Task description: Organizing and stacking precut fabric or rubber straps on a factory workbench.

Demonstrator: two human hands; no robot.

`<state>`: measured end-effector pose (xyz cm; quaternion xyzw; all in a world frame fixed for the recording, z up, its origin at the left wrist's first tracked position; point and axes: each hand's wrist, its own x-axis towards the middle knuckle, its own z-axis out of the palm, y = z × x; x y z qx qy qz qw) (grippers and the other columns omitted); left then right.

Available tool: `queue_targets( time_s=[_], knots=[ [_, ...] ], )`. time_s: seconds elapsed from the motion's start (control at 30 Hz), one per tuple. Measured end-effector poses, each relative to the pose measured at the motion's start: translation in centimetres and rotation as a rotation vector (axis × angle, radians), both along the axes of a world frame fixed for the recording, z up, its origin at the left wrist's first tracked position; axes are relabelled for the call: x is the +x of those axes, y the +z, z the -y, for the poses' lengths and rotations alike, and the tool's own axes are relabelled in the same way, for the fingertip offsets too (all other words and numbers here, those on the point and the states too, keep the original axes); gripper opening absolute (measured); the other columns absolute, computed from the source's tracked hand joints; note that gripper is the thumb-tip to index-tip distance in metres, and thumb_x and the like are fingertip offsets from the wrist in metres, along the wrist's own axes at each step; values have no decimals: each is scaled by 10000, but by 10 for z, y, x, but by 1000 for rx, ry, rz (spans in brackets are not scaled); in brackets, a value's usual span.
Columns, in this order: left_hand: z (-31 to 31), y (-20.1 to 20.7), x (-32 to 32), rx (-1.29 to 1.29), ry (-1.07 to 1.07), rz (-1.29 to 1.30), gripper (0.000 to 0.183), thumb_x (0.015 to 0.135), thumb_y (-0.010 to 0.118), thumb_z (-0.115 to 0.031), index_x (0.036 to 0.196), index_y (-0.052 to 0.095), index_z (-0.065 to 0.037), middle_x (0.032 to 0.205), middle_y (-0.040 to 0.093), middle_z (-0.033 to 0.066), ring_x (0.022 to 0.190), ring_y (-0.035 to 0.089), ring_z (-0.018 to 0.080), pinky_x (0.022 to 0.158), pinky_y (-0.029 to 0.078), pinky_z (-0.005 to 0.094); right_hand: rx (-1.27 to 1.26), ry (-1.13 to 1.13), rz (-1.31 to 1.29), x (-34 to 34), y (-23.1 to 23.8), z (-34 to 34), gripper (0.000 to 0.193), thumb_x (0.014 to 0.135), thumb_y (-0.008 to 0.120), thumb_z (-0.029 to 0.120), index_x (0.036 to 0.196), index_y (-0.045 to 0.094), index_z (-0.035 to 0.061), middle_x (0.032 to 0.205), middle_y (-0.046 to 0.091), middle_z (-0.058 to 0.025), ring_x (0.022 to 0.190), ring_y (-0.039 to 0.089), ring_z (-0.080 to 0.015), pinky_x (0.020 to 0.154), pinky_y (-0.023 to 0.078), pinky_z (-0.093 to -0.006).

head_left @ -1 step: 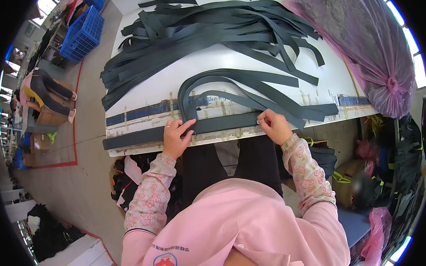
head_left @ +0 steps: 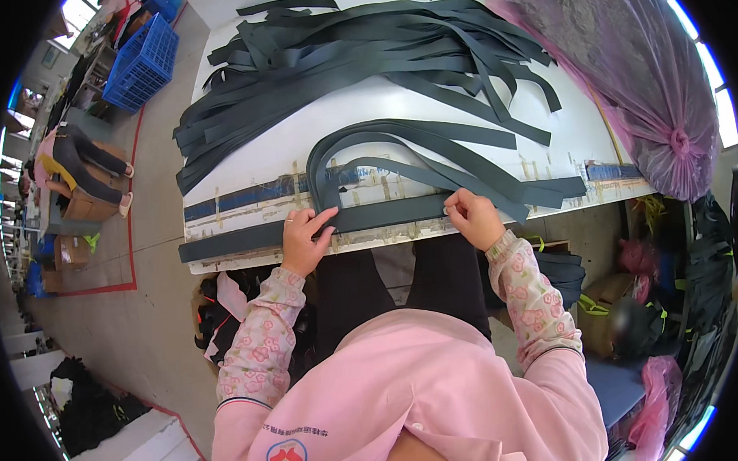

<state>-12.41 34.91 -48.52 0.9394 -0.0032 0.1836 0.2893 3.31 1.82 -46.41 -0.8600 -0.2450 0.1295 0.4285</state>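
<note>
A flat dark grey strap (head_left: pixel 389 214) lies along the near edge of the white table, its left end reaching the table's left corner. My left hand (head_left: pixel 306 239) has its thumb and forefinger across the width of this strap. Farther right, my right hand (head_left: pixel 476 220) is closed in a pinch at the strap, fingertips together on its upper edge. Just beyond my hands, several more straps (head_left: pixel 414 135) curve in a loop, with their ends fanned out to the right. What sits under my fingertips is hidden.
A large heap of dark straps (head_left: pixel 323 69) covers the far part of the table (head_left: pixel 285 148). A tied pink plastic bag (head_left: pixel 624 75) bulges at the right. Blue crates (head_left: pixel 142 64) stand on the floor at far left, near a bending person (head_left: pixel 86 167). Dark bundles (head_left: pixel 553 277) lie beneath the table.
</note>
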Motion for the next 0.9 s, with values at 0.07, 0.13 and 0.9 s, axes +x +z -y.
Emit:
queue_targets(
  time_s=[0.07,0.13,0.9],
  knots=[
    [1,1,0,-3,3,-7,410,766,749,-96,1165,737,-192,840,515,55,810,490,269,762,429,383,-6,11,41,-2,2,-3,96,864,662,107,899,641,20,655,634,-118,555,614,-264,548,485,-353],
    [1,0,1,-4,15,16,410,762,752,-86,1159,740,-189,827,503,54,803,479,267,744,428,379,-33,18,30,-2,5,-4,84,864,656,117,889,639,39,687,659,-123,619,635,-316,615,503,-395],
    [2,2,6,25,-42,-14,498,702,843,-211,1184,727,-163,877,503,74,844,491,290,771,435,396,103,-36,-19,-14,14,-7,85,886,653,78,928,651,4,655,611,-71,579,571,-130,569,480,-299]
  ],
)
